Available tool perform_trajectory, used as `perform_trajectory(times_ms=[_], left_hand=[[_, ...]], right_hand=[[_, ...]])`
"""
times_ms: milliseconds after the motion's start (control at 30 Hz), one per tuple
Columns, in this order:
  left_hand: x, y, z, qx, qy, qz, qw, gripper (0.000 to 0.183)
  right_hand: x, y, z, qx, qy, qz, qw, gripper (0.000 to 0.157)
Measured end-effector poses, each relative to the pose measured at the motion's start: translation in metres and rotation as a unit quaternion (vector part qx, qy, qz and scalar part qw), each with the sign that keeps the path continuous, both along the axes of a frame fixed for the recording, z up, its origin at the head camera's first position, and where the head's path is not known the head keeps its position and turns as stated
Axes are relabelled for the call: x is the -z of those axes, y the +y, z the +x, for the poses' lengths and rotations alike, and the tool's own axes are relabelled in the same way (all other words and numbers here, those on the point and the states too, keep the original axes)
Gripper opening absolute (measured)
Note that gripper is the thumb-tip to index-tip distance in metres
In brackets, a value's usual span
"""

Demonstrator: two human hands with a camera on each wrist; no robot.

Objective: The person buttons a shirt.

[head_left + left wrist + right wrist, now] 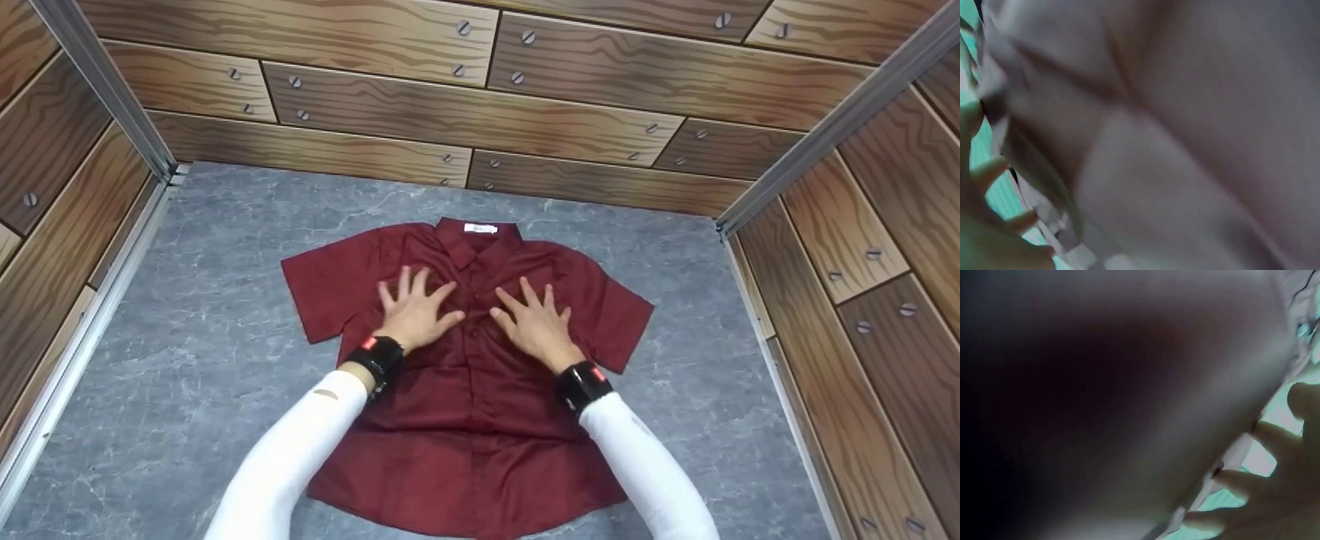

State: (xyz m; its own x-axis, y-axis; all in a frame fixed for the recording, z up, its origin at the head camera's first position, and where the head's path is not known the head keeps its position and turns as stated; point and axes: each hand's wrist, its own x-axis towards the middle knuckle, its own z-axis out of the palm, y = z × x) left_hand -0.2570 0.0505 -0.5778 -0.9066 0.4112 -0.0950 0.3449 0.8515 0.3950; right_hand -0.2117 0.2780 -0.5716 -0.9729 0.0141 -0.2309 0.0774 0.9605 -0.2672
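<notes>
A dark red short-sleeved button shirt (472,405) lies spread front up, its collar toward the back wall and its hem toward the person. The left hand (416,315) rests with fingers spread on the left half of the chest, beside the button line. Mirroring it, the right hand (538,322) lies on the other half, fingers splayed and thumb pointing inward. Neither hand grips the fabric. Shallow creases cross the shirt below the hands. Close up in the left wrist view, the shirt cloth (1196,112) looks blurred and folded; the right wrist view shows similar darker cloth (1129,410).
The shirt lies on a grey marbled surface (187,315). Wood-patterned panels form a back wall (420,97), a left wall (67,225) and a right wall (862,300), joined by metal rails. A white label (480,228) shows inside the collar. Each wrist wears a black band.
</notes>
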Motion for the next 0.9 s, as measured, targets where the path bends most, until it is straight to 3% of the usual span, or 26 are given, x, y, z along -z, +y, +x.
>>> perform_trajectory(times_ms=[167, 300, 500, 733, 900], left_hand=[[0.002, -0.02, -0.011, -0.008, -0.071, -0.06, 0.9956, 0.075], [0.0, -0.026, -0.018, 0.001, -0.09, -0.068, 0.9936, 0.086], [-0.006, -0.027, -0.026, 0.009, -0.098, -0.074, 0.9924, 0.097], [-0.004, -0.024, -0.041, 0.007, -0.117, -0.078, 0.99, 0.101], [-0.002, -0.02, -0.045, -0.009, -0.083, -0.086, 0.9928, 0.099]], right_hand=[[0.002, 0.008, -0.014, 0.004, -0.055, 0.011, 0.998, 0.063], [0.0, 0.011, -0.025, -0.005, -0.065, 0.014, 0.998, 0.071], [-0.002, 0.017, -0.037, -0.023, -0.081, 0.014, 0.996, 0.075], [-0.003, 0.023, -0.047, -0.027, -0.08, 0.014, 0.996, 0.075], [-0.005, 0.02, -0.055, -0.021, -0.076, 0.019, 0.997, 0.076]])
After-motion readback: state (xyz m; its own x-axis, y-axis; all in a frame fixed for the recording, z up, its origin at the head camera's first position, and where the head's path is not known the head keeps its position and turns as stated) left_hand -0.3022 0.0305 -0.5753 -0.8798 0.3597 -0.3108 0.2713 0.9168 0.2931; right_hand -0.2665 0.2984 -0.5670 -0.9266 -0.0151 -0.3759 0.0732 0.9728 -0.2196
